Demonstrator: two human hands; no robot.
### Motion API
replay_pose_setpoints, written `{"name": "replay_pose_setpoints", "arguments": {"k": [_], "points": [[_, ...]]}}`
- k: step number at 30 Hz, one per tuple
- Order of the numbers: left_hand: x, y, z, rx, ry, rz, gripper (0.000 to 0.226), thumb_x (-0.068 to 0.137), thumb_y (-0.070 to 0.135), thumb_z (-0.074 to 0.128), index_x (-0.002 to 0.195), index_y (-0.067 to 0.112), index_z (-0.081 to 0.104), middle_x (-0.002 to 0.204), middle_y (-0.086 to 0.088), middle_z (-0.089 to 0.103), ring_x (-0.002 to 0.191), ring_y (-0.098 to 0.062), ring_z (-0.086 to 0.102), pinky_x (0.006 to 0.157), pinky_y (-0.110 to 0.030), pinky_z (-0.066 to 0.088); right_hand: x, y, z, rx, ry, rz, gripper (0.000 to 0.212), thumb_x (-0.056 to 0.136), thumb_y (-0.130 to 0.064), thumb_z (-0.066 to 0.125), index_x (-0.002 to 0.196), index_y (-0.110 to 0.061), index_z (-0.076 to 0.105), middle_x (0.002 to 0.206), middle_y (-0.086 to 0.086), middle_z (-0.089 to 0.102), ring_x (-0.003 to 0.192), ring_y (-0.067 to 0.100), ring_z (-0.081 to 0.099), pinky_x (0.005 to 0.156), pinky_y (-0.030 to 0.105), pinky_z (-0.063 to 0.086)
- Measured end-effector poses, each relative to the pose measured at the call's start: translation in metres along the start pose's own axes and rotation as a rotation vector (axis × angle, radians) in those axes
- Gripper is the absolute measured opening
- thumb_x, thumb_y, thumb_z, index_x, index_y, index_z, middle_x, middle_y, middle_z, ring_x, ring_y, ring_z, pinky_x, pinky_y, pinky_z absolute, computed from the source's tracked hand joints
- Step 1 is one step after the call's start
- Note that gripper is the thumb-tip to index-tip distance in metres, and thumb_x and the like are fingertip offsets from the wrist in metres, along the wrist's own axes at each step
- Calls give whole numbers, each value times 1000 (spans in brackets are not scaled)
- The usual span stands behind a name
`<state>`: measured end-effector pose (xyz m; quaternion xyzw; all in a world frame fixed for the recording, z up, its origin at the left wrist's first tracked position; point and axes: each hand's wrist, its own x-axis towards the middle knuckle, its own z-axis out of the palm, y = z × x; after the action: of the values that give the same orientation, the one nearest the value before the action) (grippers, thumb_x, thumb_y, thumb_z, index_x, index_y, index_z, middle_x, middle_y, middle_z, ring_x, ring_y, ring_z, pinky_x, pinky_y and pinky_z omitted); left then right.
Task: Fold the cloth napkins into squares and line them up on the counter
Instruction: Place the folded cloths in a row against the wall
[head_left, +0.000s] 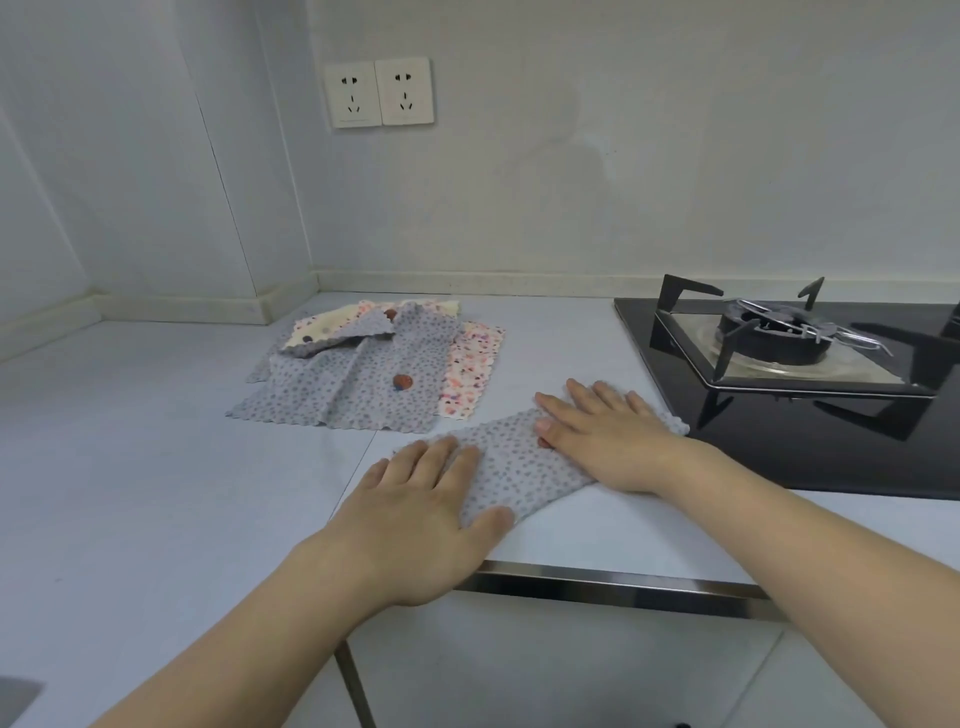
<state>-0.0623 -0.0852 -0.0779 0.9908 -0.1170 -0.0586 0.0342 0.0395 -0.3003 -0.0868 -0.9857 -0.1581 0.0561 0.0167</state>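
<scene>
Your left hand (421, 499) and right hand (605, 434) lay flat, fingers straight, pressing a grey dotted napkin (511, 462) folded into a strip on the counter (156, 467) at frame centre. Behind it, unfolded napkins (363, 369) lay heaped; a gas stove (779, 343) stood at right.

A black glass stove (810, 457) lies at the right, w/ one gas burner (774, 335) under a black metal pot stand (727, 343), on a steel plate. Two white wall sockets (379, 93) sit side by side on the pale wall (675, 145), left of the stove. A steel strip (613, 582) runs along the front edge, above white cabinet doors (545, 670). A pale ledge (467, 280) runs along the wall's foot.
</scene>
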Motion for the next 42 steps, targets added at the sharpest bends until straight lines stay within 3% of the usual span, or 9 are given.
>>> {"name": "replay_pose_setpoints", "arguments": {"k": [5, 7, 10, 18, 26, 32, 37, 40, 42], "points": [[13, -6, 10, -126, 327, -58, 56, 88, 66, 14, 125, 32, 39, 129, 11, 37, 124, -18, 33, 103, -32, 22, 2, 3, 0, -1, 3, -6, 55, 99, -54, 7, 151, -41, -7, 161, -2, -13, 148, 23, -13, 119, 46, -6], [16, -5, 16, -138, 427, -26, 59, 83, 61, 8, 121, 28, 39, 127, 10, 36, 122, -17, 32, 103, -30, 19, 2, 1, 1, 2, 5, -1, 56, 99, -55, 8, 151, -41, -6, 161, -3, -12, 148, 21, -12, 119, 45, -7], [19, -3, 18, -163, 478, 41, 69, 84, 57, 8, 140, 23, 31, 147, 6, 26, 135, -15, 18, 111, -26, 7, 3, 1, 2, 13, 12, 10, 56, 99, -55, 9, 151, -40, -4, 161, -3, -11, 148, 20, -12, 119, 45, -7], [54, 41, 1, -180, 403, 42, 81, 83, 50, 4, 146, 6, 28, 151, -11, 31, 140, -26, 24, 117, -37, 15, 3, 20, -17, 140, -30, 38, 57, 103, -45, 10, 154, -22, -1, 162, -2, -6, 149, 17, -5, 119, 39, -4], [56, 54, 14, -104, 134, -54, 65, 100, 52, 16, 155, 18, 4, 163, -3, -1, 149, -19, -3, 121, -39, -3, 5, 32, -7, 39, -26, 20, 59, 102, -44, 9, 154, -18, -2, 162, 2, -8, 149, 19, -5, 121, 41, 1], [17, 1, 16, -110, 115, -112, 70, 94, 60, 8, 155, 25, 6, 162, 7, 4, 148, -12, -1, 121, -33, 2, 8, 35, -9, 77, 56, -5, 58, 100, -49, 21, 151, -24, 16, 159, -2, 12, 146, 20, 9, 117, 42, 9], [32, -2, 3, -198, 201, -197, 50, 97, 49, 34, 145, 37, 29, 147, 10, 27, 134, -20, 21, 109, -36, 16, 18, 40, -24, 410, 136, 73, 35, 95, -52, 42, 125, -39, 53, 129, -6, 50, 130, 21, 37, 107, 41, 22], [50, -7, -7, -260, 286, -313, 34, 96, 51, 36, 119, 30, 51, 124, 1, 45, 117, -26, 36, 98, -39, 27, 17, 50, -31, 722, 18, 9, 12, 89, -29, 64, 93, -18, 65, 93, 1, 65, 91, 19, 61, 84, 34, 43], [59, -10, -11, -225, 260, -339, 25, 96, 49, 41, 98, 27, 51, 109, -1, 49, 108, -28, 41, 93, -39, 33, 15, 57, -41, 802, -56, -12, 11, 85, -18, 69, 92, -12, 63, 90, 9, 68, 80, 20, 63, 74, 33, 47]]}}
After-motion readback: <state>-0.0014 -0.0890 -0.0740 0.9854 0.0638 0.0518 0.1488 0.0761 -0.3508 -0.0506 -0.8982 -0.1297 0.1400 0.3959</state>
